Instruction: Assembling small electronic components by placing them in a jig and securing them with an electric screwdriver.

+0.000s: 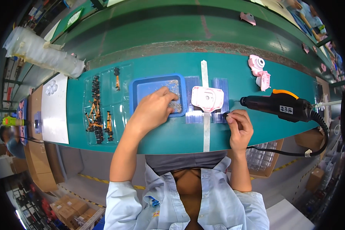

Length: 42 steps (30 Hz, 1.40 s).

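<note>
My left hand (155, 109) reaches into a blue tray (138, 83) of small silver screws (175, 89). Its fingers are bent together at the screws, and whatever lies between the fingertips is hidden. My right hand (240, 128) pinches a small black part (225, 115) between thumb and fingers, beside the lower right of a pink-and-white camera shell (207, 98). That shell lies across two clear ribbed plastic strips (220, 83), over a pale band of tape (206, 138). Right of it, a black electric screwdriver (276, 106) with an orange lever points its tip toward the shell.
Black parts with orange flex cables (96, 111) lie on a clear plastic tray (124, 107) at left. Pink toy camera pieces (260, 72) sit at the back right. A plastic-wrapped roll (46, 53) stands far left. The screwdriver's coiled cord (325, 132) loops past the table's right edge.
</note>
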Tool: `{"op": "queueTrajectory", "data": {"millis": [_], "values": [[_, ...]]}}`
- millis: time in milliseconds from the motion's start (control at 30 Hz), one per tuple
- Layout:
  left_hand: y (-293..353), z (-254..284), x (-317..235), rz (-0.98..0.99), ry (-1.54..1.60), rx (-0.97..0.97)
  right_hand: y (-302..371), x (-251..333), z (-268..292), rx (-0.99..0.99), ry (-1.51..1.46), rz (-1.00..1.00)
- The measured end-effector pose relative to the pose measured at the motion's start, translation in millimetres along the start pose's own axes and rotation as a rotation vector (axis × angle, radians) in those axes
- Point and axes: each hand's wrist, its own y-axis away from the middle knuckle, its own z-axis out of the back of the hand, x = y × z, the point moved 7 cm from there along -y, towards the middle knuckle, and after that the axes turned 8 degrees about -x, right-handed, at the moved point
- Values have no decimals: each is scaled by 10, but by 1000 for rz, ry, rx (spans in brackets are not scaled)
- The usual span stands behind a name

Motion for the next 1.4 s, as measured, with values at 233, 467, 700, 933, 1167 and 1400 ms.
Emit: {"op": "queueTrajectory", "data": {"millis": [233, 467, 700, 933, 1167, 1400], "values": [[-97, -87, -53, -7, -117, 99, 11, -60, 42, -25, 39, -24], [-116, -39, 33, 147, 40, -29, -171, 333, -212, 105, 187, 161], [-84, 7, 86, 231, 280, -51, -526, 348, -659, 322, 498, 344], [-73, -14, 102, 247, 327, -46, -596, 242, -724, 343, 587, 337], [-84, -9, 134, 209, 317, -87, -572, 136, -738, 326, 591, 296], [-111, 8, 152, 228, 334, -101, -577, 136, -688, 256, 566, 267]]}}
